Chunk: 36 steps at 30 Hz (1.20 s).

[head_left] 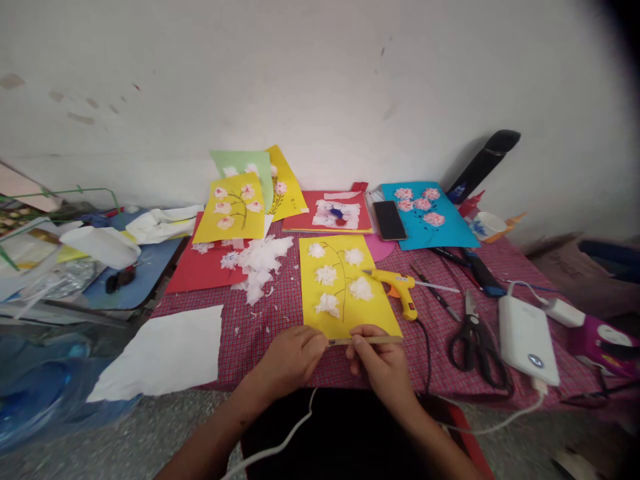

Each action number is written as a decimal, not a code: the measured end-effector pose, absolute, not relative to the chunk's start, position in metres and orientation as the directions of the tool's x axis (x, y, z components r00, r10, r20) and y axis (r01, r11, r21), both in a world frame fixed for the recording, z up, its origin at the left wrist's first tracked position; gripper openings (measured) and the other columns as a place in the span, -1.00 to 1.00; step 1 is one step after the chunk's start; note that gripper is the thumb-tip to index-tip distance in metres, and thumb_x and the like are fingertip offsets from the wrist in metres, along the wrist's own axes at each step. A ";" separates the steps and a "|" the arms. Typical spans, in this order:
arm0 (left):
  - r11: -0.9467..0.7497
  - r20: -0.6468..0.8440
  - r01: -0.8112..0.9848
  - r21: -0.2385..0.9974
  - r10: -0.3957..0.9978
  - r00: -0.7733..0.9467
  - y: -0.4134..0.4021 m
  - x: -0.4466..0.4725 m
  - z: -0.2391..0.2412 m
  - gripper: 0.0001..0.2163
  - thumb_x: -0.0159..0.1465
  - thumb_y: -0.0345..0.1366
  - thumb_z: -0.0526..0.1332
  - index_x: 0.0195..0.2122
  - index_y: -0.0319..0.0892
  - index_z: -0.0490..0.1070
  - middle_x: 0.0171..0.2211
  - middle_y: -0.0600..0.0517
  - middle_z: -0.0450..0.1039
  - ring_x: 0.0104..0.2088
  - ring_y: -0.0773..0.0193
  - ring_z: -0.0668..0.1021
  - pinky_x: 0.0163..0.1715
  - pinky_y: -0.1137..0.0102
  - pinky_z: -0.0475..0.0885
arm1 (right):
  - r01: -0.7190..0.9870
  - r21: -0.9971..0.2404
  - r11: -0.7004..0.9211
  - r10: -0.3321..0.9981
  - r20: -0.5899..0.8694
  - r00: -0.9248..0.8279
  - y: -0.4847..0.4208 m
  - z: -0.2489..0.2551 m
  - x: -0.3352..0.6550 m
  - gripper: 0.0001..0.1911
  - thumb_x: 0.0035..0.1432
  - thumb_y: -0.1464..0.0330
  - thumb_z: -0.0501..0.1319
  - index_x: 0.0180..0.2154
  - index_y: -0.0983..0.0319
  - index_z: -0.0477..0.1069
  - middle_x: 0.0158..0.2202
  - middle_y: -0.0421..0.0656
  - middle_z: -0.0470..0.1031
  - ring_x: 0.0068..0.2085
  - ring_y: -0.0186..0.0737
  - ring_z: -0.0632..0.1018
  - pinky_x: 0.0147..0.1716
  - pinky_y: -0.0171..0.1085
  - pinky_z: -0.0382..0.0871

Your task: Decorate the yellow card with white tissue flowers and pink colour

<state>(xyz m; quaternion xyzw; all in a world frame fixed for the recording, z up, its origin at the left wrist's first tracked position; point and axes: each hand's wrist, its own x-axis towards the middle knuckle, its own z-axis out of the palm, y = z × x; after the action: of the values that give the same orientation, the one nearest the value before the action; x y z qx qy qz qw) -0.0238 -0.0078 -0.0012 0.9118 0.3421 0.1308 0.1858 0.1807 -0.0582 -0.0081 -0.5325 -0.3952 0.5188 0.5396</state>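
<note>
A thin tan wooden stick (387,340) lies level across the lower edge of a yellow sheet (310,320). My right hand (377,360) pinches it near its middle. Closed around its left end is my left hand (295,353), which hides that tip; a small dark patch shows between the hands. On the yellow sheet, several white crumpled-paper flowers (361,288) sit along a drawn brown stem (345,280). A yellow glue gun (400,287) rests with its nozzle over the sheet's right edge.
White torn paper (263,263) and a white sheet (170,350) lie left. Scissors (475,340), a white power bank (527,340) and a pen (435,293) are right. Behind are a phone (390,221), a blue flower card (440,217) and a yellow flower card (235,210).
</note>
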 end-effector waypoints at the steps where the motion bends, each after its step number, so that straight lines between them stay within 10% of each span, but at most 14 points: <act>1: -0.724 0.117 0.578 0.377 0.656 0.746 -0.007 -0.023 -0.002 -0.76 0.47 -0.35 -0.01 -0.24 -0.17 0.43 -0.30 -0.07 0.54 -0.28 0.16 0.54 -0.22 0.28 0.43 | -0.142 -0.984 -0.108 0.982 -0.128 0.139 -0.058 -0.008 0.180 -0.66 0.24 0.07 0.31 -0.25 0.23 0.44 -0.53 -0.21 0.55 -0.65 -0.36 0.45 -0.69 -0.40 0.29; 13: -0.610 0.067 0.710 0.353 0.773 0.631 0.018 -0.010 -0.007 -0.84 0.46 -0.36 0.04 -0.20 -0.16 0.39 -0.28 -0.07 0.53 -0.26 0.12 0.57 -0.22 0.29 0.45 | 0.457 -0.871 0.179 0.984 0.164 -0.071 -0.024 0.003 0.189 -0.82 0.35 0.29 0.16 -0.14 0.20 0.50 -0.34 -0.12 0.63 -0.41 -0.22 0.62 -0.39 -0.28 0.48; 36: -0.530 0.091 0.738 0.419 0.833 0.546 0.029 0.001 -0.018 -0.86 0.47 -0.35 0.05 -0.23 -0.14 0.34 -0.31 -0.02 0.47 -0.28 0.16 0.51 -0.24 0.31 0.38 | 0.673 -0.656 0.343 0.936 0.301 -0.184 -0.009 -0.007 0.184 -0.80 0.38 0.37 0.09 -0.16 0.19 0.50 -0.22 -0.06 0.64 -0.23 -0.12 0.65 -0.18 -0.17 0.50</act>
<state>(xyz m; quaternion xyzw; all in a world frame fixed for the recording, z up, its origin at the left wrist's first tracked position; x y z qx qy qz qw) 0.0008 0.0290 -0.0177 0.8631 0.4548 0.1414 0.1679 0.1844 -0.0089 -0.0072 -0.5398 -0.7450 0.1926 0.3414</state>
